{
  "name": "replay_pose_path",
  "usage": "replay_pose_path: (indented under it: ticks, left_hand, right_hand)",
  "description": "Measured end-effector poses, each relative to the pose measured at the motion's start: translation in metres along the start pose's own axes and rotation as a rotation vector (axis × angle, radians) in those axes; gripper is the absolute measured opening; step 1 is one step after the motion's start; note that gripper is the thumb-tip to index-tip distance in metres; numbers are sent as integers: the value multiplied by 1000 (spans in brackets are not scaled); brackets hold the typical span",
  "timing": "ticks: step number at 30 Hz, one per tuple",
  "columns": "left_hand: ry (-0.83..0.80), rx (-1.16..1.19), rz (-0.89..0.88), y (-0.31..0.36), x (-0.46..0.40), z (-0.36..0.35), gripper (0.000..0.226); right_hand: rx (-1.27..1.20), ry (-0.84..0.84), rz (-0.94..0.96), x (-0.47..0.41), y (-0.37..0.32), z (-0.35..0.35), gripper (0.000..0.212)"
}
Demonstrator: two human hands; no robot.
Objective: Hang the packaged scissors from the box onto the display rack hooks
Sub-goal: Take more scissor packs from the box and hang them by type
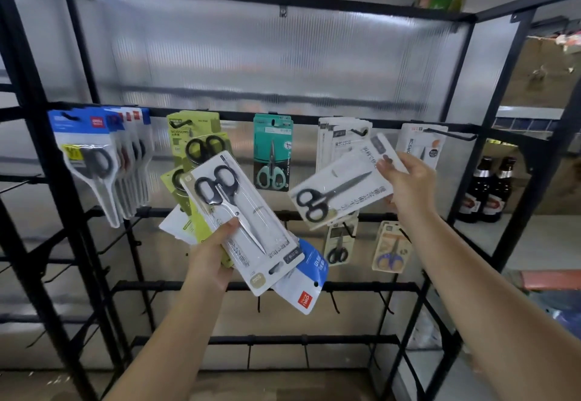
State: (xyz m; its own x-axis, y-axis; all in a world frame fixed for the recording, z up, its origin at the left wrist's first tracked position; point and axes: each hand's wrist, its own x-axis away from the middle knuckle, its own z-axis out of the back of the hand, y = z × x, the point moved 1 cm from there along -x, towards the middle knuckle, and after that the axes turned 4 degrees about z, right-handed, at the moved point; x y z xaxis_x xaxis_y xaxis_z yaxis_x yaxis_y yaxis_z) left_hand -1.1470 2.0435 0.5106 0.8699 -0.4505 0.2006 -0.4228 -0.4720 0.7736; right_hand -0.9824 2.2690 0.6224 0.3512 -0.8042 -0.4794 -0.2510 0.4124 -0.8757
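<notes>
My left hand [212, 254] grips a fanned stack of packaged scissors [242, 221]; a white pack with black-handled scissors lies on top, green and blue packs beneath. My right hand [408, 182] pinches one white pack of black-handled scissors [341, 180] by its top end, tilted, just below a hook [361, 131] that carries matching white packs [330, 139]. The black display rack [239, 114] holds blue packs [94, 155] at left, green packs [191, 130], a teal pack [272, 152] and another white pack [421, 144] at right. The box is not in view.
Lower rails carry a small grey pack [338, 245] and a beige pack with blue scissors [391, 249], plus several bare hooks. Two brown bottles [485, 190] stand on a shelf to the right. Frosted panels back the rack.
</notes>
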Motion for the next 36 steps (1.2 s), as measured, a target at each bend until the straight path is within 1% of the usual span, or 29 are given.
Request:
replay_pose_path:
  ticks: [3,5,7,9,11,14,17,19,23,25,27,29,30,31,32,33,34,35,36]
  left_hand:
    - [-18,-24,-16,-1,-1,-1,24]
    - [-25,-30,-26,-2,-1,-2,22]
    - [-45,-29,-43,-3,-2,-3,21]
    - [-67,-30,-44,-4,-2,-5,20]
    - [-97,-35,-44,-5,-3,-7,20]
    - [-128,-38,-46,-6,-2,-11,23]
    - [-147,-46,-69,-4,-2,-15,36]
    - [-157,-56,-88,-3,-4,-17,33]
    - [-136,-60,-107,1,-8,-17,30]
    - [-139,-56,-113,2,-10,-18,29]
    - [-145,-53,-118,2,-11,-20,29]
    - [-141,-50,-111,1,-12,-22,29]
    - [-139,-49,-103,0,-12,-23,29]
    - [-139,-46,-96,0,-12,-24,28]
    - [-145,-42,-94,-1,-13,-26,26]
    - [-152,-36,-90,-2,-13,-28,25]
    - [-158,-33,-86,-2,-12,-31,25]
    - [-164,-32,-82,-3,-10,-33,27]
    - [-170,-35,-79,-4,-9,-36,31]
  right_hand:
    - [181,-89,8,-19,-9,-10,25]
    - [246,-134,20,-28,-13,-15,28]
    - [220,-112,61,-35,-17,-18,28]
    - [172,-43,148,-41,-22,-18,26]
    - [181,2,216,-48,-26,-19,21]
    - [245,19,210,-59,-23,-22,13]
    - [328,-44,218,-66,-15,-26,20]
    - [344,-50,211,-71,-9,-26,28]
    - [340,-45,208,-81,1,-24,27]
    - [427,-68,242,-82,5,-28,30]
    - [510,-127,274,-79,6,-33,37]
    - [679,-166,283,-77,6,-39,42]
    - [780,-147,284,-73,6,-41,45]
    - [828,-102,296,-67,4,-43,49]
    - [809,-45,316,-58,2,-44,50]
    - [729,4,352,-46,0,-46,48]
    - [632,8,391,-33,-1,-48,43]
    - [538,-57,397,-18,-1,-51,37]
    - [451,-189,358,-3,-1,-54,30]
